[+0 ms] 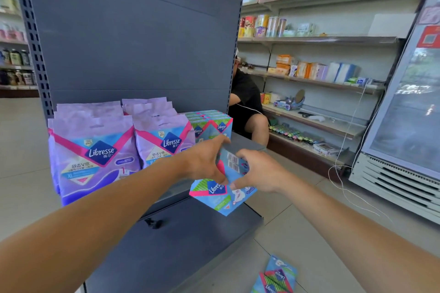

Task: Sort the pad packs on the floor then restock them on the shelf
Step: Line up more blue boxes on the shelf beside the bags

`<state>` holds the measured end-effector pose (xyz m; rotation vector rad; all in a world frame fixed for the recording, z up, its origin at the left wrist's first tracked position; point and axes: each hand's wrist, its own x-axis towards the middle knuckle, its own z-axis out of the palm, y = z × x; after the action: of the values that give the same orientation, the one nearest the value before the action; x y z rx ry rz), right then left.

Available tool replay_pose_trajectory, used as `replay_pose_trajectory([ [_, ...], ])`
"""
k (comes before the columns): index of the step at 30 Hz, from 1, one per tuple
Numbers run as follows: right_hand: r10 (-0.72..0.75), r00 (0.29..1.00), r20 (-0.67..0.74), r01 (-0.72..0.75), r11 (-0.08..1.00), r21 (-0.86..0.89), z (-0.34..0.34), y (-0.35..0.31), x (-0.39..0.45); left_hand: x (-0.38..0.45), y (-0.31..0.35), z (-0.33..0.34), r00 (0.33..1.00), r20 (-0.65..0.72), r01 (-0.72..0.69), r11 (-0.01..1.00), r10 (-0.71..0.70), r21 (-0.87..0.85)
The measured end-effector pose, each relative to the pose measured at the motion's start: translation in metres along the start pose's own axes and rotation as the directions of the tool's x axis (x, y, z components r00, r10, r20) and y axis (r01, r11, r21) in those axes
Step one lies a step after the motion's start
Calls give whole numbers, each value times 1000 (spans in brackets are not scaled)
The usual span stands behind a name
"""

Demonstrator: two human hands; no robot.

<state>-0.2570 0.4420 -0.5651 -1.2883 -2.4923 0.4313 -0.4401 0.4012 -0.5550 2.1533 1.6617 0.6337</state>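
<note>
Gripping blue packs (221, 194), both hands (234, 169), above grey shelf (190, 233); tiled floor (297, 233).

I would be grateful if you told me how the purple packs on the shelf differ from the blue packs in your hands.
The large purple Libresse pad packs stand upright in rows on the dark grey metal shelf; the small flat blue Libresse pad packs are held in the air, tilted, between the left hand and right hand. The purple ones look taller and puffier, the blue ones thin. Both bear a pink V band and the navy diamond logo.
</note>
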Motion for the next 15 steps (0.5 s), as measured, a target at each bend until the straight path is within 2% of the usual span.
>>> replay_pose_trajectory([
  [3,67,997,-47,-47,939,341,-6,17,2,-8,-16,-8,992,-107,52,984,-71,-171],
  [7,136,988,-72,-43,692,721,-14,30,8,-15,-40,-17,973,-134,134,931,-189,-341],
  [10,128,991,-46,-31,545,838,-20,37,22,-6,-43,-25,968,-137,124,877,-209,-465],
  [12,109,994,-22,-36,500,865,-24,40,35,4,-38,-29,972,-139,81,828,-188,-555],
  [15,65,998,-15,-18,473,881,-34,44,59,25,-30,-39,969,-180,50,848,-169,-527],
])
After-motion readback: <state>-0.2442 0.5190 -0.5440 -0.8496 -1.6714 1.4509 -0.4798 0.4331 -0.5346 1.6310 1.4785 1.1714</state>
